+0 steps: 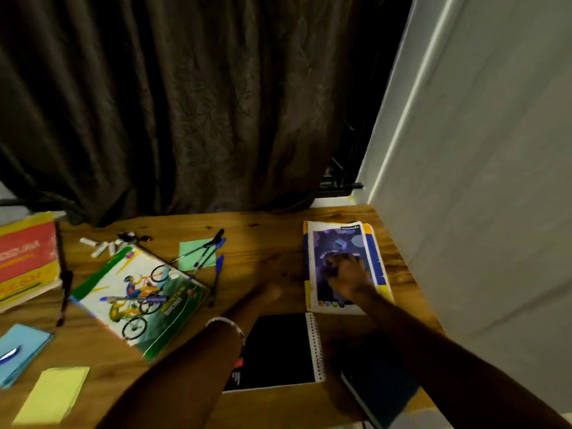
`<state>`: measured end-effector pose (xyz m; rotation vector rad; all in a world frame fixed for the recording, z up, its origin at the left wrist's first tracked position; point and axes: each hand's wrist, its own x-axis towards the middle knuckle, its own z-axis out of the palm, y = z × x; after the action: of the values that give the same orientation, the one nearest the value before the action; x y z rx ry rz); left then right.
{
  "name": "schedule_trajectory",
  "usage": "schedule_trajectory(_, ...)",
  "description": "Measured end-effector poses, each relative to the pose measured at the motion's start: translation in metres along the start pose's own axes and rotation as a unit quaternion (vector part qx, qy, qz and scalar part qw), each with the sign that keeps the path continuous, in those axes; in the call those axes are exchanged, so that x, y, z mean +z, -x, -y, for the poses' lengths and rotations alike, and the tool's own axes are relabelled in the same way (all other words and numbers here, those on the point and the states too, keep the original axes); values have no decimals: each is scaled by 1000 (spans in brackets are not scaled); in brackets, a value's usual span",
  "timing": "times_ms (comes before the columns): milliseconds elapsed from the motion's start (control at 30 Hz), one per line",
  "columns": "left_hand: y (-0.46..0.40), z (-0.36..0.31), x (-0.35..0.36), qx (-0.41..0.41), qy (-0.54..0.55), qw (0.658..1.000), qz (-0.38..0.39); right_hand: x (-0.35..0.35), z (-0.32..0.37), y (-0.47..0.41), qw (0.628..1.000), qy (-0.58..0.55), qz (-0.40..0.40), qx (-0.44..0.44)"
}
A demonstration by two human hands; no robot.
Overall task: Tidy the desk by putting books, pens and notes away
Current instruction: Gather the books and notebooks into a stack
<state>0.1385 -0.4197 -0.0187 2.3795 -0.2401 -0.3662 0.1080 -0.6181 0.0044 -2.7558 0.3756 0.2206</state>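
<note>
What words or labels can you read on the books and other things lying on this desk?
"classmate": small dark tag at the top of the purple notebook, just legible.
"MOUNTAIN BIKING", probably: on the cyclist notebook, blurred.
Large lettering on the red and yellow book: too blurred to read.
White print on the black spiral notebook: too small to read.
Sticky notes: no writing visible.

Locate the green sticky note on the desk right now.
In the head view the green sticky note lies left of centre near the desk's far edge, under several pens, just beyond the cycling-cover book.
</note>
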Motion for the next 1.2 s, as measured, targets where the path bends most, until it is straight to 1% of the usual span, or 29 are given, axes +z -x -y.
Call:
schedule_trajectory(33, -1, 13, -10, -18, -23, 999, -19, 2, 13, -4, 1000, 0, 5, -25)
schedule_trajectory(100, 1, 35, -34, -55, -26, 997, -56, 8, 41, -9, 998, -8, 20, -58)
schedule_trajectory(167, 0, 58, -49, -56, -26, 995, -83, 16, 68, -14, 996, -9, 48, -77)
schedule_trajectory(233, 22, 62, -72, -78, -14, 990, -118, 26, 94, -17, 991, -10, 72, -112)
schedule_trajectory(367, 58, 82, -104, -159, 27, 967, -200, 50, 146, -19, 978, -20, 97, -181)
schedule_trajectory(500, 85, 119, -128, -242, 31, 944, -223, 73, 195, -10, 975, -24, 98, -200)
schedule_trajectory(600, 103, 144, -145, -288, 41, 924, -249, 93, 224, -3, 967, -35, 138, -213)
schedule_trajectory(700, 120, 164, -154, -346, 30, 905, -247, 115, 246, 4, 960, -65, 165, -217)
schedule_trajectory(800, 129, 181, -158, -395, 89, 879, -252, 137, 257, 5, 963, -51, 148, -218)
schedule_trajectory(900, 133, 192, -161, -384, 158, 868, -271, 144, 264, 6, 969, -68, 122, -202)
schedule_trajectory(967, 133, 199, -161, -376, 204, 857, -288, 146, 266, 4, 971, -67, 128, -190)
schedule_trajectory(1033, 130, 206, -162, -369, 276, 836, -298, 148, 266, 0, 971, -69, 130, -189)
schedule_trajectory(1133, 126, 212, -162, -354, 399, 788, -307, 147, 269, -2, 970, -104, 138, -171)
schedule_trajectory(1200, 127, 208, -162, -349, 436, 773, -300, 146, 270, -1, 970, -109, 147, -157)
